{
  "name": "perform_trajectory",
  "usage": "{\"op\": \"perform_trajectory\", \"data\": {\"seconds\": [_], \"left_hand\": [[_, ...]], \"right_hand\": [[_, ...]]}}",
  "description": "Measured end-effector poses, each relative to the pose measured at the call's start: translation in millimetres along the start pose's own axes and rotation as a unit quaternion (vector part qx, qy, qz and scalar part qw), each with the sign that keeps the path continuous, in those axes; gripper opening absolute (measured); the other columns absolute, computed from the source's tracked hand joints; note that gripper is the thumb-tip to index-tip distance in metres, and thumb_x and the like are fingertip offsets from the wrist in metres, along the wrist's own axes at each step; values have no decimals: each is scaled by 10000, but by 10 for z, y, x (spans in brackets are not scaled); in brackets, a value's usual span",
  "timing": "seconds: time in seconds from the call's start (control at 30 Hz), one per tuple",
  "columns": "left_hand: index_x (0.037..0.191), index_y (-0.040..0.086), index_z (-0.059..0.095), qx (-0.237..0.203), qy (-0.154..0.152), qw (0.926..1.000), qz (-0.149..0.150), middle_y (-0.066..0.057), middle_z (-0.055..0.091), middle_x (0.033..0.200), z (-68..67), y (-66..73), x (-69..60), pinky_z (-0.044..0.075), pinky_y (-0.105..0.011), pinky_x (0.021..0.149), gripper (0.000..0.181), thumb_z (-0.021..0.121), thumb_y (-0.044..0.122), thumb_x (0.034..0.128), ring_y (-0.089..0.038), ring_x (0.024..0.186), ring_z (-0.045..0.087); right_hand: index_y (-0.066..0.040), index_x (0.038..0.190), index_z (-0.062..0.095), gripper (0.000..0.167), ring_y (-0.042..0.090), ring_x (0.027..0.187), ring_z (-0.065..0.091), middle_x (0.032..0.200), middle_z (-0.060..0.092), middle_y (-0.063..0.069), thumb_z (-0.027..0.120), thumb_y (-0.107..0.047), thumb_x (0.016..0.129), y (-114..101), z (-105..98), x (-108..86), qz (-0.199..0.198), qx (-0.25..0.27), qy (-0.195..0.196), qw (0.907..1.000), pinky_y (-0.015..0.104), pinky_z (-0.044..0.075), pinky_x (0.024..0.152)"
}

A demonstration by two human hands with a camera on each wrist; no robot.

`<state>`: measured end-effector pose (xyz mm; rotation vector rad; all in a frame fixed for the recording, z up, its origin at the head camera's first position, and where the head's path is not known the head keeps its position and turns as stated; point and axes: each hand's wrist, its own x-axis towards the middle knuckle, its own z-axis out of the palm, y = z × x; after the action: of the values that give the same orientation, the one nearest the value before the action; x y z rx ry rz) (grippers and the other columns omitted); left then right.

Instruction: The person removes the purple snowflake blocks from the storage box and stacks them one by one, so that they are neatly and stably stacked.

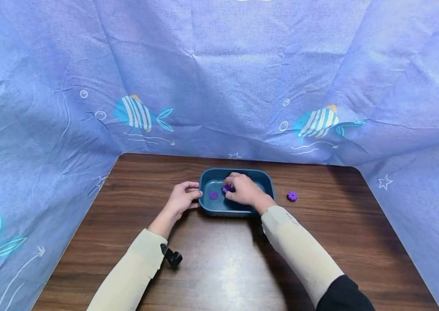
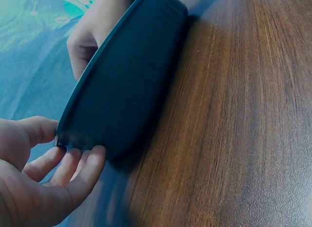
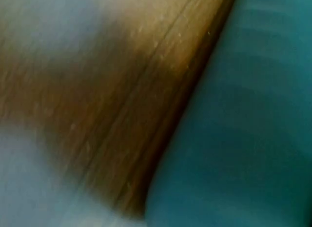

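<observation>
A dark teal rectangular bin (image 1: 235, 213) stands on the table, also filling much of the left wrist view. My left hand (image 1: 183, 198) grips its left end, thumb at the rim and fingers against the outer wall (image 2: 117, 85). My right hand (image 1: 244, 189) reaches into the bin, thumb and fingers pinching a purple flower-shaped piece (image 1: 227, 188), partly hidden by the hand. Left of that, a second purple flower-shaped piece (image 1: 213, 195) lies on the bin's floor. The right wrist view is blurred and shows only the bin's side (image 3: 239, 139), not the hand.
Another purple flower-shaped piece (image 1: 292, 196) lies on the brown wooden table (image 1: 339, 224), right of the bin. A blue fish-print cloth (image 1: 227, 86) hangs behind and along both sides. A small black device (image 1: 172, 255) is strapped at the left wrist.
</observation>
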<state>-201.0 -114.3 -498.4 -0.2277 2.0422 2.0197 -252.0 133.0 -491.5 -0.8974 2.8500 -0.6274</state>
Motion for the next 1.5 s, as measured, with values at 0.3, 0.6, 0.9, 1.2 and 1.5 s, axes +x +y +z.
{"op": "perform_trajectory", "data": {"seconds": [0.3,0.6,0.9,1.2,1.5], "left_hand": [[1346,-51,586,41,41,10000,2,-163,638,1156,4,16,-9,651,-407,819,423,670,-8,934,-225,1000,668],[1340,-66,579,55,31,10000,24,-167,635,1148,8,14,-10,654,-406,805,418,662,-10,934,-188,960,662],[1352,-80,563,12,-4,10000,44,-171,632,1153,-3,22,-10,656,-376,788,428,656,-14,940,-205,984,663],[1355,-74,568,-15,-20,10000,21,-164,632,1151,8,29,-17,652,-398,816,437,664,-12,934,-227,1006,660],[1356,-86,560,-50,-44,10000,71,-232,628,1213,-2,28,-10,651,-402,819,440,661,-16,934,-207,981,662]], "right_hand": [[-97,1168,761,295,175,979,641,1124,678,4,750,-188,888,113,-174,-121,-34,179,487,9986,377,584,888],[-103,1104,781,259,181,923,650,1070,711,9,788,-183,857,250,-341,-263,-208,339,1101,9931,364,583,806],[-124,1044,793,212,195,915,671,1015,732,11,822,-218,856,371,-453,-394,-201,517,1495,9872,402,586,804],[-113,1052,786,216,236,900,651,983,718,12,827,-198,857,515,-530,-642,-95,692,1720,9826,402,559,760],[-108,1038,789,200,190,889,654,980,730,10,823,-156,847,710,-617,-899,162,520,1953,9792,326,533,675]]}}
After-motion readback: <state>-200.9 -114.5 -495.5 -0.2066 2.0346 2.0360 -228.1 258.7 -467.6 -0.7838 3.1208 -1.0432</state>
